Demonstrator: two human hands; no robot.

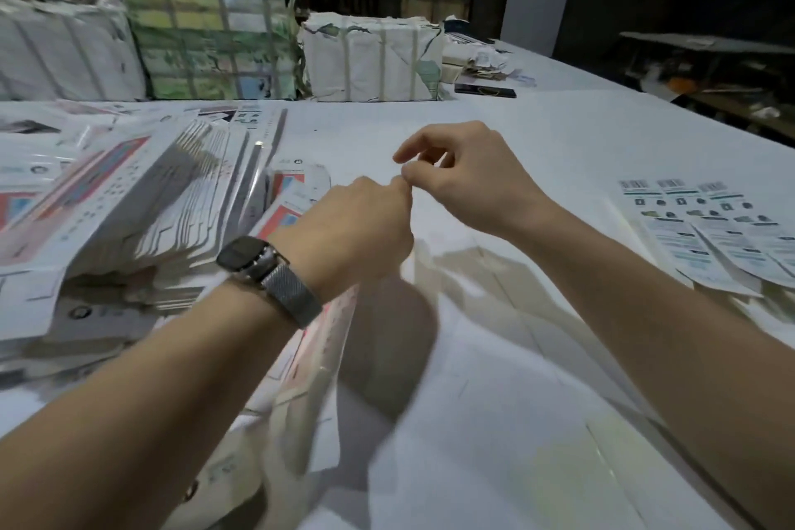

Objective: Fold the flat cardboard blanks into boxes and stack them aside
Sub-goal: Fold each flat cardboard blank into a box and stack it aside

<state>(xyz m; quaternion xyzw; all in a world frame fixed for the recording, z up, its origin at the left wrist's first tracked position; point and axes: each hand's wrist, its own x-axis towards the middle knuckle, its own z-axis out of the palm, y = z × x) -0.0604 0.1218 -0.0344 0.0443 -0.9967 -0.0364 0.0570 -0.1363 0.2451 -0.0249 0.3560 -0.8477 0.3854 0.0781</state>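
Left hand (365, 228) and right hand (464, 181) fingertips touching, printed blanks (129, 194) unreadable

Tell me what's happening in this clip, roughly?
A person stands at a white table set up for folding cardboard boxes. Both hands are raised over the table, fingertips meeting: the left hand, with a watch on its wrist, is curled, and the right hand appears to pinch something too small to make out. A pile of flat printed blanks lies to the left, a few printed sheets to the right, and strapped bundles sit at the back. No finished box is clearly visible.
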